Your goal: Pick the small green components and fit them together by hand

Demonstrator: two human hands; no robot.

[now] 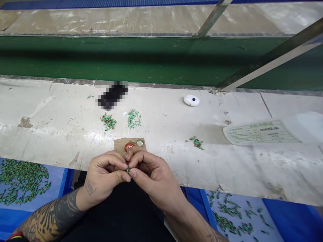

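Note:
Both my hands meet over the near edge of the bench, fingertips nearly touching. Between them is a tiny green-and-dark part (128, 170), mostly covered by the fingers. My left hand (104, 176) pinches it from the left with thumb and forefinger. My right hand (153, 176) pinches it from the other side, its remaining fingers curled. Just beyond the fingertips lies a brown cardboard piece (119, 144) bearing a red cap (129, 146) and a small pale round cap (139, 143). Farther off sit two small piles, one of darker green parts (109, 121) and one of lighter green parts (133, 118).
Another small pile of green parts (197, 143) lies to the right. Beyond it are a white oval device (191, 100) and a labelled white bottle (262, 132) on its side. Blue trays with many green parts (22, 178) flank my lap. A metal post (272, 57) rises at the right.

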